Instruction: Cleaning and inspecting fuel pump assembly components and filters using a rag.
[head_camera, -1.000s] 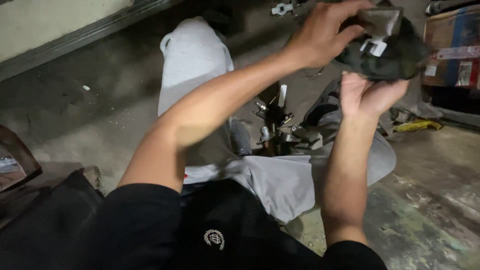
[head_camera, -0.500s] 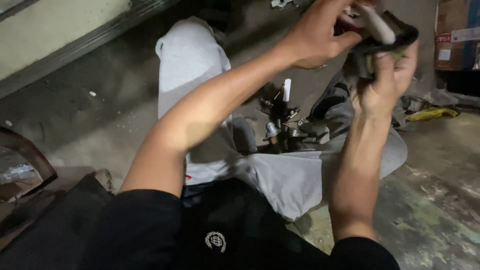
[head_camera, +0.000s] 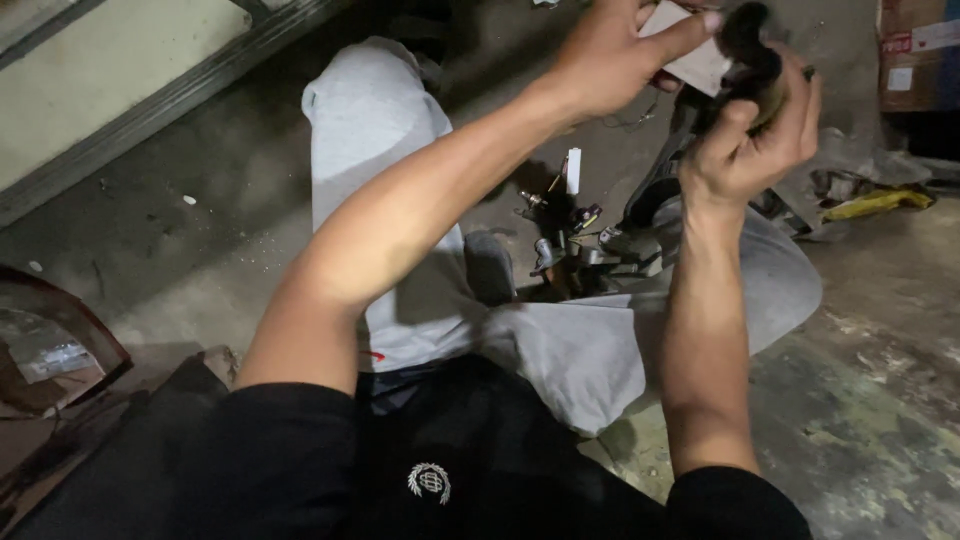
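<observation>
Left hand (head_camera: 610, 55): fingers pinching a pale flat piece (head_camera: 690, 55), kept up near the eyes.
Right hand (head_camera: 750, 135): wrapped round a dark part (head_camera: 750, 45), keeping it steady.

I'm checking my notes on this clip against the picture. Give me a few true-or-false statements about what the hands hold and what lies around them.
1. Both hands are raised together on a dark part. True.
2. The left hand presses a pale flat piece with its thumb. True.
3. The right hand rests flat on the floor. False: it is lifted and curled around the dark part.
4. A yellow object lies on the floor to the right. True.
5. The person wears black trousers. False: the trousers are light grey; the top is black.
</observation>
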